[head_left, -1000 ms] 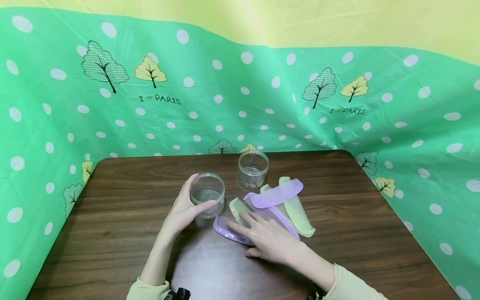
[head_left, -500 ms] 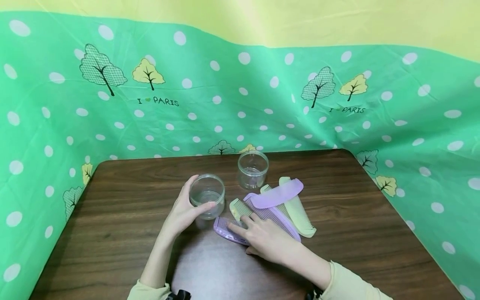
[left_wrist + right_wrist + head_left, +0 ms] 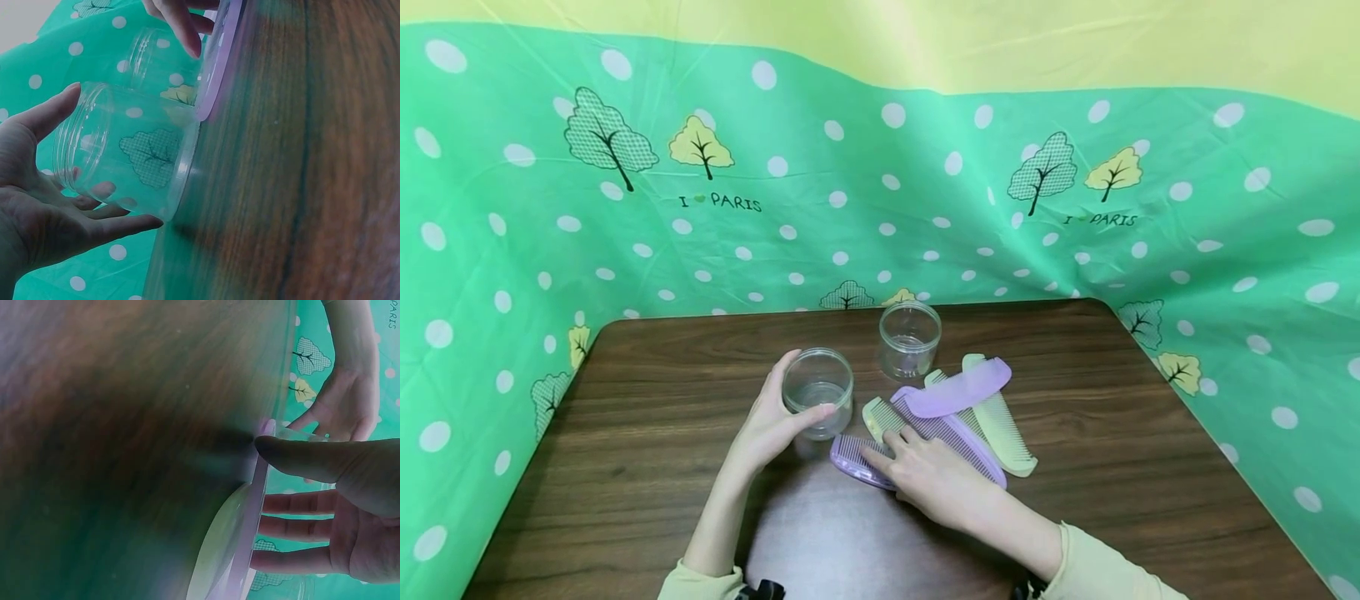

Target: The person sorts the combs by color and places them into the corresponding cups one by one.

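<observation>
Now the right hand (image 3: 936, 479) has drawn its thumb closer to the comb (image 3: 853, 465) nearest the table's (image 3: 625, 467) front edge, maybe pinching, can't tell; left hand (image 3: 772, 427) cups jar (image 3: 817, 392).

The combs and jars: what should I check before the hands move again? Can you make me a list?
1. Near jar upright, top open: ok.
2. Left hand steadying it: ok, thumb and fingers are on opposite sides.
3. Right hand at the front purple comb: ok, it's touching.
4. Firm grip on that comb: cannot tell, the hand covers part of it.
5. Combs lying separately: not ok, the top purple comb crosses a green comb.
6. Far jar upright: ok.
</observation>
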The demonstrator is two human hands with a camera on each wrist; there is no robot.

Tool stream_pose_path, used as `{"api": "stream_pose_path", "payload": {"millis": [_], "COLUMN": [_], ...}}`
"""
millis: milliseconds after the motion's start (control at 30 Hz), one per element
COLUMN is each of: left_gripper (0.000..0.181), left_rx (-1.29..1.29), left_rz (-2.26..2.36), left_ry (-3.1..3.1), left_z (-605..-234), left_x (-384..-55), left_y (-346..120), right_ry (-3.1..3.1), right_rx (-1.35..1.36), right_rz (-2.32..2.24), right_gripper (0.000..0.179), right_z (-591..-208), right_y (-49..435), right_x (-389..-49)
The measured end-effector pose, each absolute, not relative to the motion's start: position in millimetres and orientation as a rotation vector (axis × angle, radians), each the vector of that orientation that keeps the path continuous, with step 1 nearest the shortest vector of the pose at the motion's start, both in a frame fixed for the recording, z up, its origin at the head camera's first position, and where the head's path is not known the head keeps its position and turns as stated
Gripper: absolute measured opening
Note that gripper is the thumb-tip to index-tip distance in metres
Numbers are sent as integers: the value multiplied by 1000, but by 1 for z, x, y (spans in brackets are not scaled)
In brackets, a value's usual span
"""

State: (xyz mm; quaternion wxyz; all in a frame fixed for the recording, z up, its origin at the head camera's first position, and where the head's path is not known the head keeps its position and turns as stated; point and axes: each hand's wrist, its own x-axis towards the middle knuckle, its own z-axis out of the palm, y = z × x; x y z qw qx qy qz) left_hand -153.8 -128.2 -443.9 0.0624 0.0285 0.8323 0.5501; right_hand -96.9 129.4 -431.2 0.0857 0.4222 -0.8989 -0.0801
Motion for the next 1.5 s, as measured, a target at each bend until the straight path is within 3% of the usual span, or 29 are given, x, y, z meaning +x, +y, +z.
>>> {"api": "stream_pose_path", "payload": {"millis": [467, 1067, 1500], "left_gripper": [102, 103, 102], "left_rx": [86, 89, 85], "left_rz": [1658, 1630, 1632], "left_ry": [2531, 2550, 2545], "left_z": [-444, -444, -444], "left_x": [-153, -153, -153], "left_y": [-128, -129, -128], "right_ry": [-2682, -2731, -2655], "right_rx": [1268, 1277, 1215], "right_rz": [-282, -355, -312], "right_gripper": [49, 50, 21], "right_z": [-427, -412, -407], "right_y": [127, 128, 134], "right_x": [-97, -95, -107]}}
